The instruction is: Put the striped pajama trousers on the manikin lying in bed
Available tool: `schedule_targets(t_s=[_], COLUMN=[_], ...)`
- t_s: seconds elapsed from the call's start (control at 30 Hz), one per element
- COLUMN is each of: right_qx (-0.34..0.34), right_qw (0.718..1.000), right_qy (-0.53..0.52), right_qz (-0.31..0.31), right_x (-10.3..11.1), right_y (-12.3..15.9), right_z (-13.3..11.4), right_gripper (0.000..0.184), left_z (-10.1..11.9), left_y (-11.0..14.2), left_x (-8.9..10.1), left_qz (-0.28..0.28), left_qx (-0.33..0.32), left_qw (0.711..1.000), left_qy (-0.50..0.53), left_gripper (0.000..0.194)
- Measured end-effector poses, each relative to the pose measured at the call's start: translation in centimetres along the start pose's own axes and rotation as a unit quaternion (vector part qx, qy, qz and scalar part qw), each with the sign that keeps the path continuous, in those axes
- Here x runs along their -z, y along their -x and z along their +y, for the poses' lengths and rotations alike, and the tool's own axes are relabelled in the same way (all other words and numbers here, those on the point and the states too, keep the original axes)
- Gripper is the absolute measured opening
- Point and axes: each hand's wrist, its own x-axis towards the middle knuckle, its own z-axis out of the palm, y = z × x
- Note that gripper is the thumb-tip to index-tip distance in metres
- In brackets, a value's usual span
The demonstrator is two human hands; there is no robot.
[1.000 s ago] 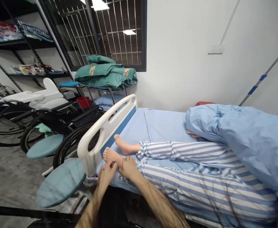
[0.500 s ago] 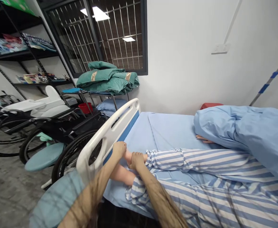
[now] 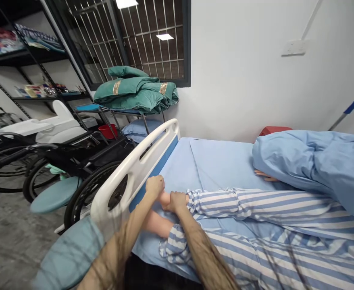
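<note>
Two legs in blue-and-white striped trousers (image 3: 216, 201) lie stretched out on the bed, with bare pinkish feet at the footboard end. My left hand (image 3: 155, 186) is closed around the toe end of the far foot (image 3: 165, 199). Just to its right, my right hand (image 3: 178, 201) wraps around the ankle of that same leg, close to the gathered trouser cuff. The near foot (image 3: 158, 224) rests on the sheet, partly covered by my left forearm, and nothing grips it. My fingers hide much of the far foot.
A white footboard (image 3: 104, 197) stands just left of the feet. Beyond it are a wheelchair (image 3: 83, 165) and a pale blue-green round seat (image 3: 56, 195). A blue quilt (image 3: 313, 161) covers the right side, with a hand (image 3: 266, 176) under its edge. Green folded bedding (image 3: 137, 94) sits behind.
The view has turned slightly, so the wall socket and quilt appear farther right. Both hands keep their hold on the far foot and ankle, with the leg in nearly the same place.
</note>
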Motion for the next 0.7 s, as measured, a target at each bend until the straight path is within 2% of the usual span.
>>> schedule_targets(t_s=[0.1,0.2,0.3,0.4,0.53,0.7], right_qx=[0.004,0.011,0.021,0.027,0.034,0.049], right_qw=[1.0,1.0,0.999,0.999,0.998,0.998], right_qy=[-0.011,-0.013,-0.013,-0.02,-0.027,-0.019], right_qz=[0.012,0.019,0.025,0.04,0.04,0.028], right_x=[0.1,0.1,0.1,0.1,0.3,0.1], right_y=[0.4,0.7,1.1,1.6,2.4,2.3], right_z=[0.1,0.1,0.2,0.2,0.2,0.2], right_gripper=[0.067,0.067,0.063,0.06,0.063,0.06], left_z=[0.3,0.4,0.0,-0.5,-0.1,1.2], left_y=[2.1,4.5,6.5,7.8,7.5,4.4], left_x=[0.5,1.0,1.0,0.6,0.7,1.7], left_qz=[0.018,0.048,0.058,0.065,0.071,-0.046], left_qx=[-0.051,-0.107,-0.113,-0.101,-0.08,-0.066], left_qw=[0.992,0.97,0.962,0.957,0.96,0.987], left_qy=[-0.113,-0.213,-0.243,-0.263,-0.26,-0.136], left_gripper=[0.034,0.031,0.034,0.044,0.047,0.03])
